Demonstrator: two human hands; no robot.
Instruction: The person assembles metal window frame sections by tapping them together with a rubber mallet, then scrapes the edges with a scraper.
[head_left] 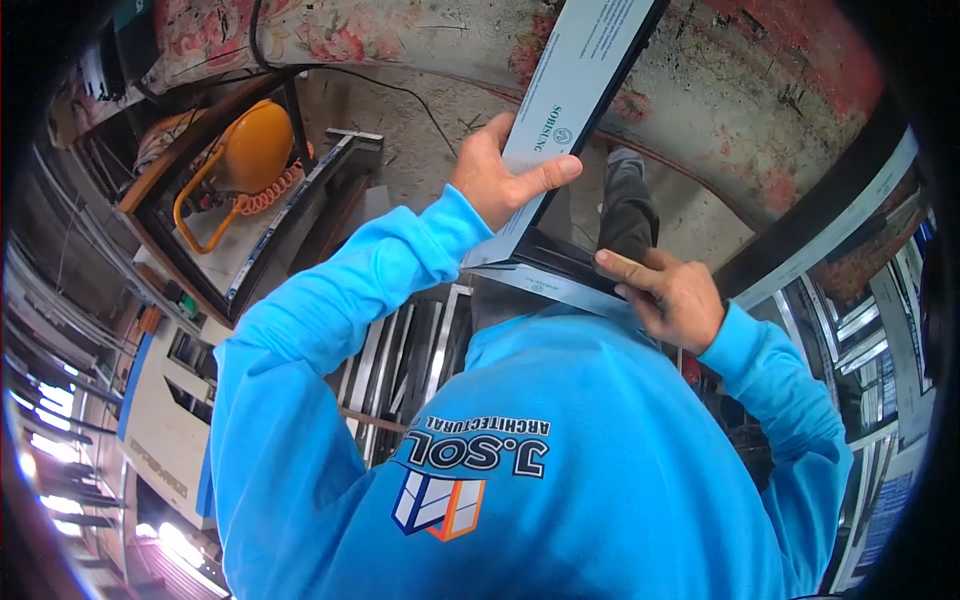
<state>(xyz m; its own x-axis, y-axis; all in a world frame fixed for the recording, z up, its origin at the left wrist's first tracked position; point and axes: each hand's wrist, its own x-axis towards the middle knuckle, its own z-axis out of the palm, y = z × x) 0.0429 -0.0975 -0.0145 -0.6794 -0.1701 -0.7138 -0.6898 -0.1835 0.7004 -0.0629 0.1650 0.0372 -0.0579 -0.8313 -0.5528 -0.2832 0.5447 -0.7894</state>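
A long profile with white printed film (578, 85) and a dark edge runs from the top centre down toward my waist. My left hand (508, 172) is wrapped over it, thumb lying across the film. At its lower end it meets a shorter dark profile (562, 262) at a corner, close against my blue shirt; that piece also has white film on its near side. My right hand (665, 297) grips the shorter profile near its right end, with the index finger along its top. The fingertips under both profiles are hidden.
A cloth-covered, stained bench (400, 35) spans the top. At the left, a brown frame (190, 160) surrounds an orange tank (257, 142) with a coiled hose. Metal profiles (405, 345) lie below my left arm. A curved dark profile (800, 235) stands at the right.
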